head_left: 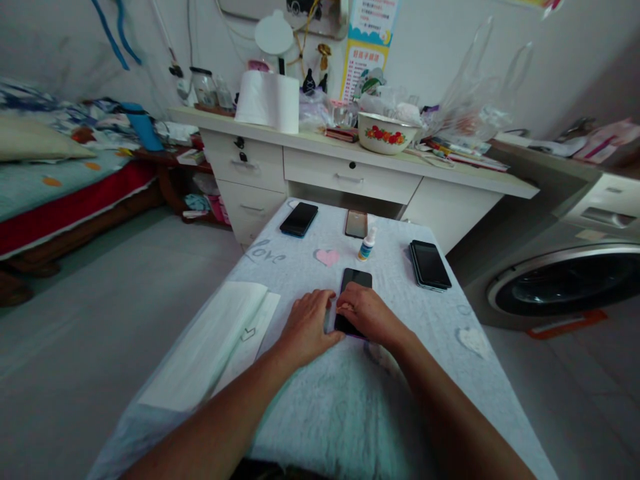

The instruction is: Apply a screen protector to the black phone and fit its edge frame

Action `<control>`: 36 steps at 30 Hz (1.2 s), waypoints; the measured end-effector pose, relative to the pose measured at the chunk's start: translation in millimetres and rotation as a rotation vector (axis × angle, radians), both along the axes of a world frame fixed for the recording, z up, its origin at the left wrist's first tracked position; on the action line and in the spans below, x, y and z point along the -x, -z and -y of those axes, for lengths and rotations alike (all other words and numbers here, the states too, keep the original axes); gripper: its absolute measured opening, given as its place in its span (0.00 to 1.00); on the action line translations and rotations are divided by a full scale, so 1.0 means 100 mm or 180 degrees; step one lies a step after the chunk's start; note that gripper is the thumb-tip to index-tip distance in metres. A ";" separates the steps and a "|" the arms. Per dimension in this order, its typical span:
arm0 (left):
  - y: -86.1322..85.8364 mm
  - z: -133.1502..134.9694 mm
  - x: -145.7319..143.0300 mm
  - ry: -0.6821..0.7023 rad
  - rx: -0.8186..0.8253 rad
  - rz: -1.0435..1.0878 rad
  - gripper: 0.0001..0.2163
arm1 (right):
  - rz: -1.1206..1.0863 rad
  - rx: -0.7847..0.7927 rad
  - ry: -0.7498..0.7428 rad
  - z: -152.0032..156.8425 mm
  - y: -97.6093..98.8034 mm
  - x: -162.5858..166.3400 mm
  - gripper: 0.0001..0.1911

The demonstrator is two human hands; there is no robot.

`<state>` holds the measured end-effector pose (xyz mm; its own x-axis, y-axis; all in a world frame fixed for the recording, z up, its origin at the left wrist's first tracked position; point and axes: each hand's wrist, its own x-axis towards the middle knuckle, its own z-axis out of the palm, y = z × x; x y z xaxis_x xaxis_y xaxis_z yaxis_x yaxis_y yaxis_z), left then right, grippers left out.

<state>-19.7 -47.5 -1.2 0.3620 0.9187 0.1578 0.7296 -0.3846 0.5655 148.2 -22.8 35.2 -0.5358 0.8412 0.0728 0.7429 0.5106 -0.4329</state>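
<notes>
A dark smartphone with a purple edge [358, 277] lies screen up on the cloth-covered table. My left hand [309, 327] rests along its left side, thumb and fingers apart, the thumb tip by the lower left corner. Over the middle of the screen, my right hand [367, 310] is closed with its fingers curled down. Something small and pinkish seems to show at its fingertips, too small to name. Just beyond the phone stands a small white spray bottle [367, 245] with a blue and yellow label.
Another phone [299, 219] lies far left, a phone case [357, 224] at the back, and stacked phones [431, 265] at right. Folded white paper [210, 340] covers the left side. Behind stand a white desk [350, 157] and, at right, a washing machine [565, 253].
</notes>
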 end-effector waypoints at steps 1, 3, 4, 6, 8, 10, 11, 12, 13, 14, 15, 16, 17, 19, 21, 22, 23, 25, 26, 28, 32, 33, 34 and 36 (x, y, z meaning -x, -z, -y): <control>0.00 0.00 0.00 -0.0005 0.0015 -0.0009 0.27 | -0.0015 0.0030 -0.0023 0.03 0.00 0.00 0.07; 0.00 0.00 0.00 -0.0010 0.0021 -0.0014 0.27 | -0.0060 0.0100 -0.0083 0.07 -0.01 0.01 0.07; 0.00 0.00 0.00 -0.0004 0.0014 -0.0007 0.27 | -0.0081 0.0138 -0.0122 0.10 -0.02 0.01 0.07; 0.01 -0.01 0.01 0.0000 -0.0001 0.0014 0.27 | -0.0106 0.0227 -0.0195 0.13 -0.03 0.01 0.07; 0.02 -0.01 0.01 0.0009 0.0000 0.0031 0.26 | -0.0123 0.0327 -0.0255 0.16 -0.05 0.01 0.06; 0.02 -0.01 0.01 0.0019 -0.0008 0.0045 0.26 | -0.0138 0.0398 -0.0284 0.17 -0.07 0.00 0.06; 0.02 -0.01 0.01 0.0023 -0.0017 0.0052 0.25 | -0.0145 0.0412 -0.0292 0.17 -0.08 0.00 0.06; 0.02 -0.01 0.01 0.0030 -0.0022 0.0055 0.25 | -0.0156 0.0407 -0.0295 0.17 -0.08 -0.01 0.05; 0.01 -0.01 0.01 0.0032 -0.0021 0.0048 0.25 | -0.0172 0.0390 -0.0300 0.17 -0.07 -0.02 0.05; 0.01 -0.01 0.01 0.0032 -0.0012 0.0032 0.25 | -0.0190 0.0358 -0.0291 0.16 -0.06 -0.03 0.05; 0.00 -0.01 0.01 0.0033 0.0000 0.0007 0.25 | -0.0211 0.0311 -0.0262 0.15 -0.05 -0.05 0.06; -0.01 -0.01 0.01 0.0037 0.0014 -0.0022 0.24 | -0.0227 0.0259 -0.0212 0.13 -0.03 -0.06 0.06; -0.01 -0.01 0.01 0.0045 0.0028 -0.0052 0.24 | -0.0235 0.0206 -0.0134 0.12 -0.01 -0.07 0.06; -0.02 -0.01 0.01 0.0068 0.0041 -0.0099 0.22 | -0.0236 0.0102 0.0059 0.08 0.03 -0.09 0.05; -0.02 -0.01 0.02 0.0105 0.0042 -0.0123 0.21 | -0.0234 0.0008 0.0222 0.04 0.05 -0.10 0.05; -0.02 -0.01 0.02 0.0116 0.0033 -0.0127 0.21 | -0.0233 -0.0037 0.0284 0.02 0.06 -0.10 0.05; -0.02 0.00 0.02 0.0117 0.0019 -0.0127 0.21 | -0.0227 -0.0081 0.0341 0.00 0.07 -0.11 0.05; -0.01 0.00 0.02 0.0116 -0.0009 -0.0124 0.21 | -0.0187 -0.0149 0.0454 -0.04 0.08 -0.11 0.07; 0.00 0.00 0.02 0.0121 -0.0019 -0.0124 0.22 | -0.0162 -0.0179 0.0515 -0.07 0.09 -0.12 0.07; 0.00 0.00 0.02 0.0139 -0.0013 -0.0142 0.23 | -0.0111 -0.0242 0.0634 -0.12 0.10 -0.14 0.07; 0.00 0.00 0.02 0.0151 0.0037 -0.0204 0.25 | 0.0006 -0.0360 0.0879 -0.24 0.12 -0.21 0.06; 0.00 -0.01 0.02 0.0151 0.0035 -0.0206 0.25 | 0.0039 -0.0375 0.0943 -0.28 0.13 -0.23 0.06; -0.01 0.00 0.03 0.0159 0.0031 -0.0204 0.25 | 0.0067 -0.0386 0.0995 -0.31 0.13 -0.25 0.06; -0.02 0.00 0.03 0.0175 0.0028 -0.0196 0.25 | 0.0129 -0.0414 0.1089 -0.38 0.14 -0.30 0.06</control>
